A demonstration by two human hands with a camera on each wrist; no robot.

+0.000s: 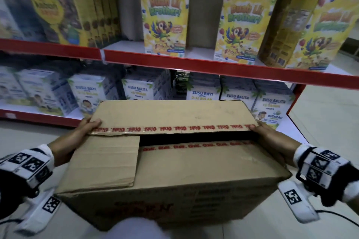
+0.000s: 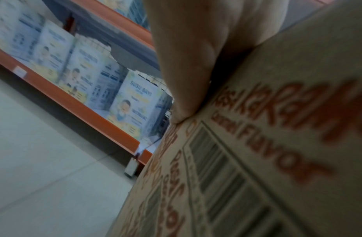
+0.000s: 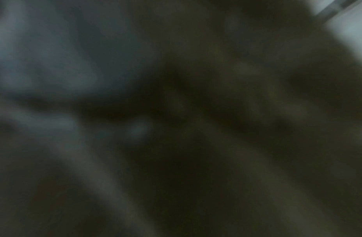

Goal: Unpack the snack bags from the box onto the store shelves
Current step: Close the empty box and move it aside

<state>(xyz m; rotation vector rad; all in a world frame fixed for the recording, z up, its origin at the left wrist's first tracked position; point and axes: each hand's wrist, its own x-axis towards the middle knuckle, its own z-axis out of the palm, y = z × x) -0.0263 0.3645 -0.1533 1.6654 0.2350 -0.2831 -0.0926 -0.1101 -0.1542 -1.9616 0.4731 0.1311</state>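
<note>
your left hand [image 1: 77, 137] and right hand [image 1: 272, 137] carry a cardboard box [image 1: 174, 170] between them, in front of the store shelves [image 1: 194, 64] and above the pale tiled floor [image 1: 320, 122]. each hand sits at one short end of the box, at the upper far corner. left grip: thumb laid over the edge of the far top flap, the rest of the hand flat against the end wall; the left wrist view shows the palm [image 2: 186, 64] pressed on printed cardboard [image 2: 277, 144]. right grip: thumb tip over the far flap's edge, the hand around the end; how the other fingers lie cannot be told, and the right wrist view is dark and blurred.

box: long axis runs left to right, parallel to the shelf fronts. a long printed side faces you; the top faces up, tipped slightly toward you. plain brown corrugated board, creased and scuffed, rectangular. the flap edges carry clear tape [image 1: 174, 128] with red lettering. the top flaps are parted, leaving a dark slot [image 1: 194, 137] along the middle. a smaller flap [image 1: 103, 161] lies over the near left part. contents hidden.

behind: red-edged shelves; yellow cereal cartons [image 1: 165, 19] upright above, white and blue milk cartons [image 1: 87, 93] below.
</note>
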